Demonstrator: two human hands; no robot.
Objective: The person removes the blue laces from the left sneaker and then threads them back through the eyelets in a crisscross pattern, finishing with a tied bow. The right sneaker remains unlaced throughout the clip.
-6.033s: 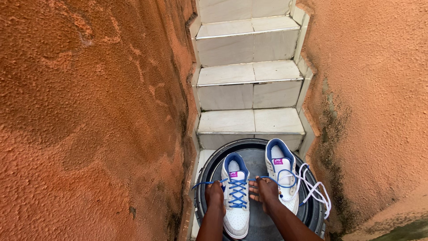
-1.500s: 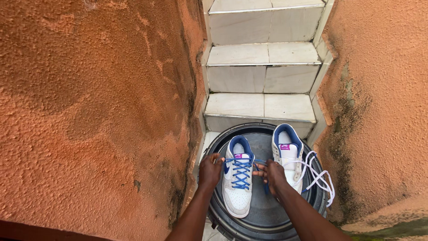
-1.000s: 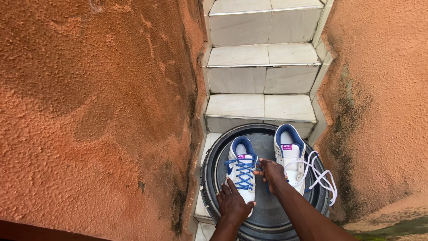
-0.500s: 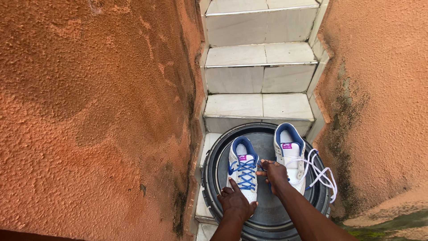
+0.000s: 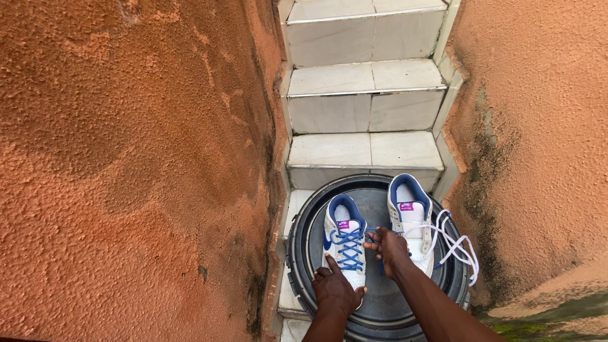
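Note:
Two white sneakers with blue linings stand side by side on a round black lid [image 5: 304,240]. The left sneaker [image 5: 342,234] has blue laces. The right sneaker [image 5: 408,212] has loose white laces [image 5: 457,248] trailing off to the right. My left hand [image 5: 335,290] rests over the toe of the left sneaker and holds it down. My right hand [image 5: 389,248] sits between the two shoes, its fingers pinched on the blue lace end.
White tiled steps [image 5: 364,82] rise straight ahead. Rough orange plaster walls [image 5: 139,164] close in on the left and right [image 5: 538,126], leaving a narrow passage. Dark mould stains the right wall near the lid.
My left hand has moved from the left side of the blue-laced sneaker down onto its toe. My right hand stays at the blue lace between the shoes.

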